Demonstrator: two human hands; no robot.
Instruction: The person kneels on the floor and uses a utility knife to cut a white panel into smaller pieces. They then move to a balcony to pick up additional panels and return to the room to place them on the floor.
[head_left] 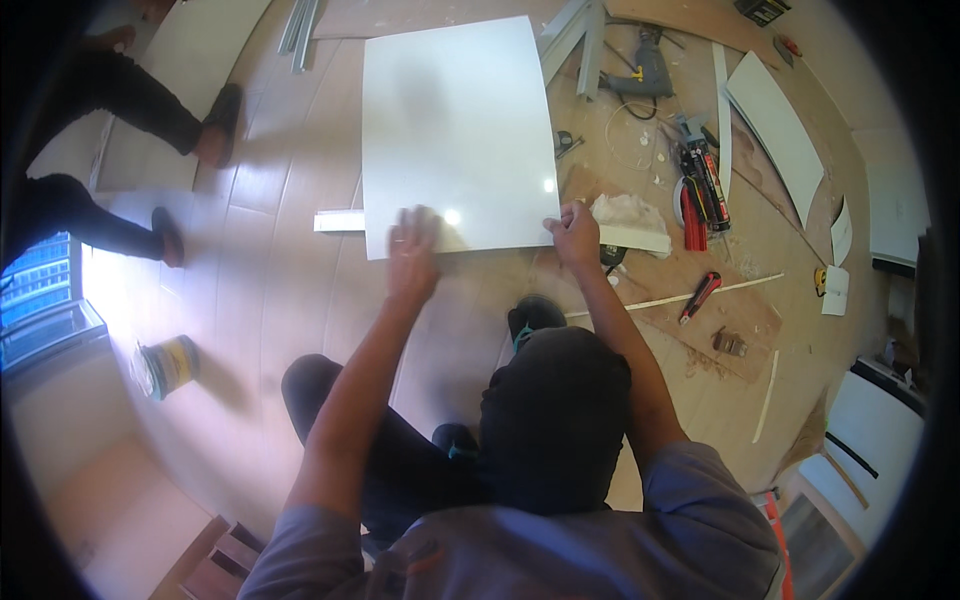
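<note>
The big white panel (455, 130) lay flat on the pale wood floor (260, 270), and everything else sat around it. The left hand (413, 250) pressed down on the panel's near edge, palm flat, fingers spread a little apart. The right hand (575, 235) was at the panel's near right corner, fingers curled together over the edge, clamped on it. Under that near edge a narrow white strip (338, 221) poked out to the left. Right of the panel lay a crumpled rag (625, 212), then a caulking gun (705, 170), and farther up a power drill (648, 70). A red-handled utility knife (700, 296) rested on a brown board (740, 300), well to the panel's lower right. Far left of the panel, another person's dark-trousered legs (120, 100) were visible, and a small tin (168, 365) stood lower down.
</note>
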